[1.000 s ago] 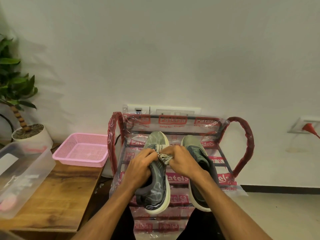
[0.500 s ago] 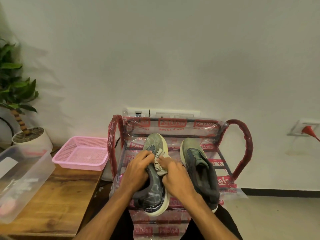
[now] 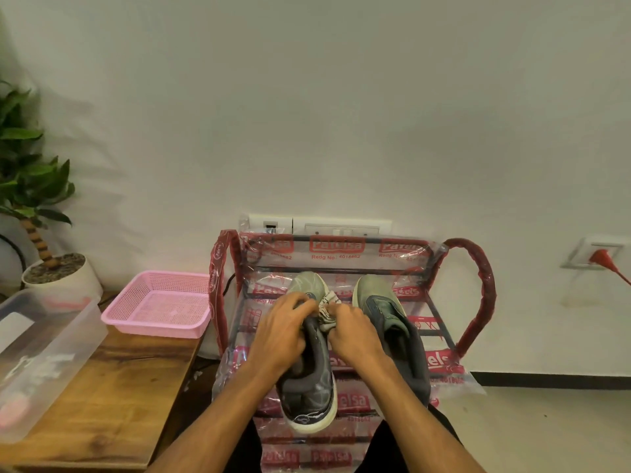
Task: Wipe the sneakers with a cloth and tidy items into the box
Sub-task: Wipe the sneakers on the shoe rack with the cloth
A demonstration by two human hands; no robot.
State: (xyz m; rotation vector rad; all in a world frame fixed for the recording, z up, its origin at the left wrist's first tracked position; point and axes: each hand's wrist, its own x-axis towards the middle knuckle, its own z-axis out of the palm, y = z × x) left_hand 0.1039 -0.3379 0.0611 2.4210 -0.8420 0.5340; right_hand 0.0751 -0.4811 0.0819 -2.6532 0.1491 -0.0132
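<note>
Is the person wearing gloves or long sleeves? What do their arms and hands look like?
No gloves. The left hand and the right hand are bare, and I can see no rings. The left forearm and the right forearm are bare too: no sleeves, watch or bracelet show.

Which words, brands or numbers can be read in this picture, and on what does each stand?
"Patelsa": red labels on the plastic wrap of the rack.
"Redg No. 4018662": below the label, same wrap.
Lower copies: creased, partly unreadable.
On sneakers, clear box: nothing readable.
</note>
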